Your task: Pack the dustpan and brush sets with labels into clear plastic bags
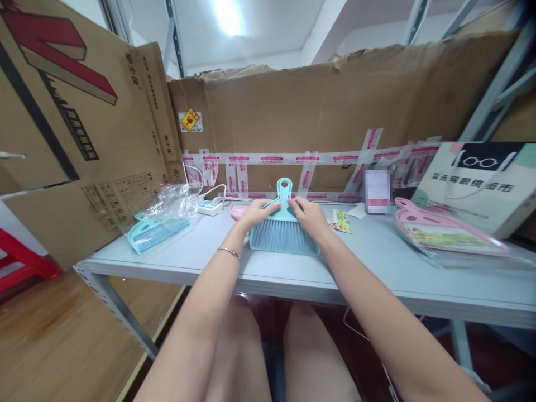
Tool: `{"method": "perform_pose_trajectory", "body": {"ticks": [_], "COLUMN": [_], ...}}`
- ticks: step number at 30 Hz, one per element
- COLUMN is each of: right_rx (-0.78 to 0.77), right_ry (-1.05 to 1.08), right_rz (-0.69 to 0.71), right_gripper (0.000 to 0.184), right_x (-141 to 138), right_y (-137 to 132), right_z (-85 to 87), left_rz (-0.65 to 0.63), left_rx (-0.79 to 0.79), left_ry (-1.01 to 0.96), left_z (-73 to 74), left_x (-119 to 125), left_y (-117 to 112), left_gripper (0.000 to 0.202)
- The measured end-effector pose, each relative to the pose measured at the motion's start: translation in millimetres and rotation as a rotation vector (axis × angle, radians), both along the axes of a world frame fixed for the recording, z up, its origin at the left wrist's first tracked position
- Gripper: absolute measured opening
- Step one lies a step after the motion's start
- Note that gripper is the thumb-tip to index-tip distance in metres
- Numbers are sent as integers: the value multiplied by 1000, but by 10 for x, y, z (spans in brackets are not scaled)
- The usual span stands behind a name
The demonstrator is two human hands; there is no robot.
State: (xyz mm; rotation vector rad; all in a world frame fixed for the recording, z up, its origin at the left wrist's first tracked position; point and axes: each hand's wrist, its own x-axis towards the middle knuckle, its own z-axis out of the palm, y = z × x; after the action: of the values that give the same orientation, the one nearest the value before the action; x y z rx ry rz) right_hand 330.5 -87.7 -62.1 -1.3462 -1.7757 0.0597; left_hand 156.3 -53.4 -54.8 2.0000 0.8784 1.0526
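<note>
In the middle of the table (196, 254) a light-blue hand brush (285, 229) with grey-blue bristles lies in its matching dustpan (312, 249), the looped handles pointing away from me. My left hand (258, 214) grips the left side of the set, its thumb on the brush near the base of the handle. On the other side my right hand (310, 216) holds the right edge, thumb likewise on top. The fingers of both hands are partly hidden behind the set. A pink piece (238, 211) shows just beyond my left hand, mostly covered.
At the left lies another blue brush set (157, 234) in clear plastic. Pink dustpans (448, 226) in clear wrapping rest at the right, before a printed box (477, 184). A power strip (210, 207), a small colourful card (342, 221) and a blurred-out phone-like object (378, 191) stand along the cardboard (326, 111).
</note>
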Motion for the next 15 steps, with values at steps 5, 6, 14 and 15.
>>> {"method": "perform_pose_trajectory", "body": {"ticks": [5,6,14,15], "right_rx": [-3,-3,-41,-55], "right_ry": [-40,-40,31,41], "right_rz": [-47,-49,36,46], "right_gripper": [30,30,31,30], "right_x": [1,2,12,20], "right_y": [0,-1,-27,-17], "right_z": [6,9,-5,-12], "left_rz": [15,16,50,65], "left_rx": [30,33,36,37], "left_ry": [8,12,52,58], "left_z": [24,32,41,33], "left_x": [5,3,-6,-12], "left_y": [-20,-28,1,15], "left_gripper": [43,43,44,44]}}
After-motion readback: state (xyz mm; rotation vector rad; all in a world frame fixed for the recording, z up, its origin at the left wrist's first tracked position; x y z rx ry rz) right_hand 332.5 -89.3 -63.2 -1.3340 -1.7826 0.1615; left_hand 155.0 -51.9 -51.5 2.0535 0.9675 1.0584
